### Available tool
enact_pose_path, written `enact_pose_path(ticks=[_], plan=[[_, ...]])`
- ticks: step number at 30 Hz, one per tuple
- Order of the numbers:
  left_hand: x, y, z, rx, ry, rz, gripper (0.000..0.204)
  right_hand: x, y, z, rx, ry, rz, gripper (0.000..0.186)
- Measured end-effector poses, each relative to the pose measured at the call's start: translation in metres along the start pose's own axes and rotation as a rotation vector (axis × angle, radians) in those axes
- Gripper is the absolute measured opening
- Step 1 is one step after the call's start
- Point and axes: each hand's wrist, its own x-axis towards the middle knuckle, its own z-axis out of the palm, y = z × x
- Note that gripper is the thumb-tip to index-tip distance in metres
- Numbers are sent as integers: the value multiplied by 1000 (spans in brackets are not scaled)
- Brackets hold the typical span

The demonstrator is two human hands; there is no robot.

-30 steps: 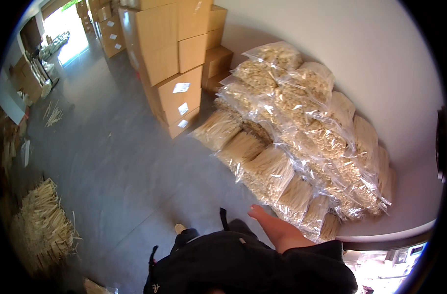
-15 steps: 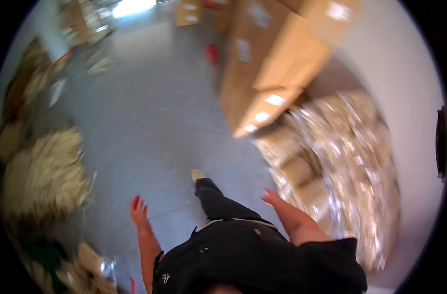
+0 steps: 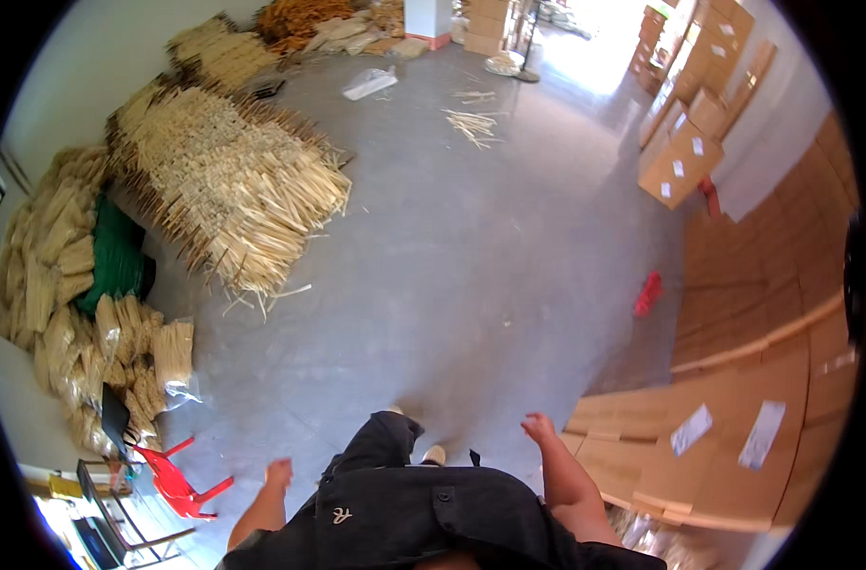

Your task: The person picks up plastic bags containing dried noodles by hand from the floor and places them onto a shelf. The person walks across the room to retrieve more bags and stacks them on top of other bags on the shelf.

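My left hand [image 3: 279,472] hangs at my left side, small in the view, its fingers loosely bent and nothing visible in it. The red plastic chair [image 3: 175,483] is the nearest thing to it, with a gap between them. On the other side, my right hand [image 3: 537,427] is held out with its fingers apart and holds nothing. Close to its right stand large brown cartons [image 3: 632,465] with white labels; the hand does not touch them. Below my dark clothing, my light shoes [image 3: 434,455] show on the grey floor [image 3: 433,285].
Bundles of pale sticks or stalks [image 3: 234,180] lie heaped at the left. Wrapped bundles [image 3: 63,247] and a green sack [image 3: 116,252] line the left wall. A red object [image 3: 648,294] lies by the right cartons. Loose strips [image 3: 473,125] and more cartons [image 3: 682,161] are farther off.
My view has swung to the right and moved on across the floor. The red chair and the whole left heap have come into view; the plastic-wrapped pile at the right has nearly left it.
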Motion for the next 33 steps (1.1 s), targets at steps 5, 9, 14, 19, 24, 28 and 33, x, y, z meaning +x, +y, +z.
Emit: enact_pose_path(ticks=[5, 9, 14, 19, 24, 28, 33], plan=[[-14, 73, 40, 329, -344, -45, 28, 152, -212, -79, 326, -1, -211, 37], [63, 177, 52, 378, -415, -3, 32, 209, -295, -104, 480, -182, -299, 35], [232, 420, 56, 313, -270, 179, 38, 275, -283, -176, 10, -377, -103, 38], [382, 700, -19, -409, -118, 389, 31, 333, -286, -248, 491, -55, 436, 32], [419, 877, -76, -784, 7, 430, 30, 456, -290, -287, 75, -370, 558, 32], [482, 846, -27, -604, -32, 244, 24, 630, -352, -288, -126, -372, 144, 41], [443, 752, -1, -22, -188, 41, 16, 816, -637, -286, -81, -177, -368, 33]])
